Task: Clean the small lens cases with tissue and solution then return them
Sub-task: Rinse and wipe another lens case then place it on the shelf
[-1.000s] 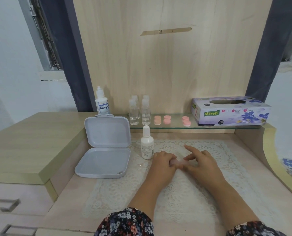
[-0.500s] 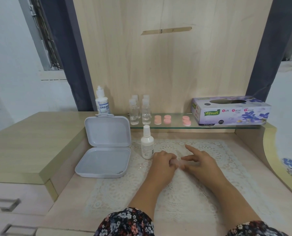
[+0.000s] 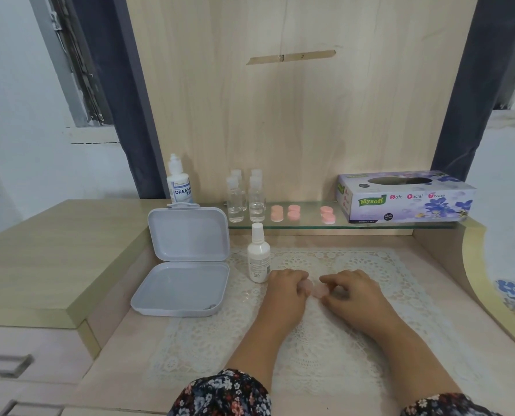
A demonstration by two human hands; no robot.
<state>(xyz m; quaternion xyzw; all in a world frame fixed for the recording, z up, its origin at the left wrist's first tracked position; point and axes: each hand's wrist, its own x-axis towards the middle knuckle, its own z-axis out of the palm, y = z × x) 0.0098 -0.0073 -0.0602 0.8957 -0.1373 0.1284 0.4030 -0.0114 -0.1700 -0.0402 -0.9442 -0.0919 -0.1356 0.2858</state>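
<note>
A small pale pink lens case (image 3: 315, 289) is being held low over the lace mat (image 3: 310, 340), between the two hands. The left hand (image 3: 286, 291) is being kept with its fingers curled round the case's left end, and the right hand (image 3: 354, 294) is pinching the right end with curled fingers and thumb. How much of the case is covered by the fingers cannot be told exactly.

Just left of the left hand, a white spray bottle (image 3: 258, 255) is standing upright on the mat. Further left, a grey hinged box (image 3: 184, 262) is lying open, its lid being propped upright against the raised side counter (image 3: 55, 253).

On the glass shelf (image 3: 370, 226) behind the mat, more pink lens cases are being kept: one pair (image 3: 285, 212) near the middle and another pair (image 3: 327, 214) just to its right. Clear small bottles (image 3: 245, 199) are standing left of them, and a lens solution bottle (image 3: 178, 181) is standing behind the box lid. A floral tissue box (image 3: 406, 197) is resting at the shelf's right end, well apart from the hands.
</note>
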